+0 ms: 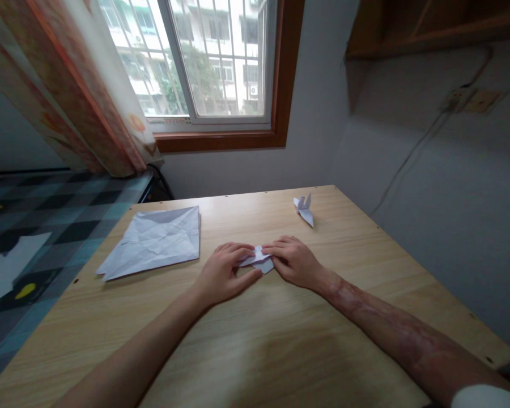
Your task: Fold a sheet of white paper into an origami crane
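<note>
A small piece of folded white paper (263, 264) lies on the wooden table (255, 345), partly covered by my fingers. From the left, my left hand (227, 272) presses the paper, its fingers over the top and its thumb along the near edge. My right hand (293, 260) pins the other side with its fingertips. Both hands are closed on the paper, which stays against the tabletop. Beyond my right hand stands a finished-looking folded paper crane (305, 211).
Several creased white paper sheets (161, 241) lie stacked at the table's left. A checked bed (68, 226) with loose white paper (21, 263) adjoins that side. A window (221, 62) and curtain (80, 73) are behind; a shelf (433, 28) hangs upper right.
</note>
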Tool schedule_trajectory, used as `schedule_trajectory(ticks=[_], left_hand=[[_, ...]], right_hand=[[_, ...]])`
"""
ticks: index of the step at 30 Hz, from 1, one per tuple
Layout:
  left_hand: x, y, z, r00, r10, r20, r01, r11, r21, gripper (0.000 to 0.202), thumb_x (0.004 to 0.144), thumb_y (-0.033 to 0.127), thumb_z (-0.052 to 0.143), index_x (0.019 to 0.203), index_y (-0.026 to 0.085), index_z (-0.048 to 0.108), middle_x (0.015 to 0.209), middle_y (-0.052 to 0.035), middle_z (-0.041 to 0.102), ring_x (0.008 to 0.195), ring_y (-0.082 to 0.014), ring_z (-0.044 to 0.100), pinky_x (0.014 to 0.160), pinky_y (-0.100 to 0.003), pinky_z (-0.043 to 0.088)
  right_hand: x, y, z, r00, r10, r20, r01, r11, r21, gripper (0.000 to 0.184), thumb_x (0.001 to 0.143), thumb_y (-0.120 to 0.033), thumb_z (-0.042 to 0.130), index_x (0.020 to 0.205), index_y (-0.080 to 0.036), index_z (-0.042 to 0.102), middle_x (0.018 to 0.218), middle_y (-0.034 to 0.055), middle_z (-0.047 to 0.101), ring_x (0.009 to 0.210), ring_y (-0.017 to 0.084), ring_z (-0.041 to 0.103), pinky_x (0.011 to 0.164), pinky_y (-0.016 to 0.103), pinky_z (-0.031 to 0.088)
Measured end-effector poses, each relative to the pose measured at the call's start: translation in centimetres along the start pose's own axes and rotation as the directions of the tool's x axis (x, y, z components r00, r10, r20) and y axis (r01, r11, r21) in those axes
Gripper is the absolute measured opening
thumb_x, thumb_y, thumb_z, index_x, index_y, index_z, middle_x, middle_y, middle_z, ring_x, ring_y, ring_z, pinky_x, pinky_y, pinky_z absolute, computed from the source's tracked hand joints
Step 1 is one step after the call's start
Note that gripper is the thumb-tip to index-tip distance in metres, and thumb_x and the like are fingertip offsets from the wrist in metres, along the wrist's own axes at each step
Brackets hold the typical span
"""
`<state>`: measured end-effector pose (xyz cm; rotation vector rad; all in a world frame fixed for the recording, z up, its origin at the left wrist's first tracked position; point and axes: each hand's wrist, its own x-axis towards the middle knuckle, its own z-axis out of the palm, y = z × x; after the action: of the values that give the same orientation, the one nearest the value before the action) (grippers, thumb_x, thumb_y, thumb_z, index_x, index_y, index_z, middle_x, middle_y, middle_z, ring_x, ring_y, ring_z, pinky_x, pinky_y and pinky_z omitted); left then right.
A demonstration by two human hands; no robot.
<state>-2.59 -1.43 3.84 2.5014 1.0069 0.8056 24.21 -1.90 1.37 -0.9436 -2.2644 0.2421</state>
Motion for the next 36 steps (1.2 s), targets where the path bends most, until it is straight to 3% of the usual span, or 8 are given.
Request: schedule_trajectory(ticks=[3,8,12,17,21,28,32,36], left_hand=[[0.0,-0.1,0.2,0.998,0.06,0.037,-0.061,0.997,0.036,0.029,0.098,0.039,0.077,0.125,0.029,0.08,0.133,-0.0093,0.081,0.122,-0.031,0.075,0.111,-0.049,0.053],[0.0,-0.7,0.3,0.999,0.038,0.016,-0.039,0.998,0.049,0.025,0.111,0.034,0.058,0.109,0.026,0.081,0.116,-0.0079,0.085,0.108,-0.0271,0.077,0.104,-0.045,0.053],[-0.1,-0.7,0.3,0.987,-0.128,-0.095,0.122,0.99,-0.068,0.028,0.11,0.042,0.059,0.103,0.023,0.079,0.098,-0.0073,0.084,0.091,-0.0251,0.075,0.089,-0.038,0.056],[-0.2,-0.5,0.2,0.938,-0.343,-0.052,0.296,0.87,-0.395,0.035,0.105,0.053,0.064,0.107,0.022,0.078,0.089,-0.0015,0.078,0.072,-0.0188,0.069,0.066,-0.028,0.054],[-0.1,-0.9,0.4,0.927,-0.373,-0.048,0.314,0.837,-0.447,0.035,0.101,0.054,0.069,0.11,0.021,0.077,0.089,-0.0015,0.077,0.076,-0.0192,0.07,0.066,-0.027,0.054],[0.1,-1.7,0.6,0.957,-0.234,-0.169,0.21,0.967,-0.145,0.015,0.095,0.036,0.073,0.099,0.022,0.075,0.101,-0.0075,0.077,0.096,-0.0256,0.071,0.088,-0.039,0.056],[0.2,-1.2,0.5,0.997,-0.041,-0.062,0.041,0.999,-0.003,0.018,0.102,0.023,0.061,0.099,0.025,0.078,0.112,-0.0087,0.08,0.108,-0.0279,0.071,0.101,-0.045,0.053],[0.0,-0.3,0.6,0.999,0.014,0.03,-0.016,0.997,0.078,0.016,0.103,0.026,0.063,0.108,0.026,0.079,0.114,-0.0088,0.081,0.106,-0.0286,0.073,0.099,-0.045,0.053]], right_hand=[[0.0,0.1,-0.2,0.996,0.076,-0.036,-0.074,0.996,0.045,0.031,0.102,-0.014,0.062,0.125,-0.024,0.08,0.118,0.0083,0.085,0.107,0.027,0.074,0.101,0.045,0.055],[-0.2,-0.5,-0.7,0.996,0.073,-0.046,-0.068,0.992,0.104,0.03,0.109,-0.031,0.061,0.132,-0.02,0.075,0.119,0.0112,0.084,0.104,0.027,0.075,0.099,0.044,0.054],[-0.4,-0.6,-0.7,0.997,0.032,-0.074,-0.024,0.994,0.11,0.048,0.1,-0.042,0.076,0.143,-0.022,0.067,0.132,0.0132,0.08,0.114,0.032,0.075,0.104,0.048,0.055],[-0.6,-0.3,-0.3,0.976,0.14,-0.167,-0.102,0.971,0.217,0.031,0.107,-0.035,0.068,0.137,-0.027,0.07,0.122,0.009,0.082,0.106,0.027,0.076,0.097,0.042,0.059],[-0.4,-0.1,-0.1,0.958,0.243,-0.153,-0.199,0.945,0.258,0.027,0.107,-0.039,0.068,0.132,-0.027,0.074,0.105,0.005,0.081,0.094,0.024,0.074,0.087,0.037,0.059],[0.0,1.2,0.4,0.982,0.177,-0.066,-0.174,0.983,0.055,0.011,0.105,-0.021,0.069,0.108,-0.023,0.08,0.103,0.0066,0.079,0.1,0.025,0.07,0.095,0.043,0.052],[-0.1,1.5,0.6,0.975,0.192,-0.115,-0.192,0.981,0.008,0.028,0.101,-0.017,0.073,0.128,-0.025,0.074,0.123,0.0092,0.076,0.114,0.029,0.067,0.102,0.047,0.052],[-0.1,1.2,0.5,0.97,0.198,-0.141,-0.203,0.979,-0.023,0.02,0.099,-0.018,0.076,0.119,-0.024,0.075,0.115,0.0085,0.075,0.11,0.029,0.066,0.099,0.047,0.053]])
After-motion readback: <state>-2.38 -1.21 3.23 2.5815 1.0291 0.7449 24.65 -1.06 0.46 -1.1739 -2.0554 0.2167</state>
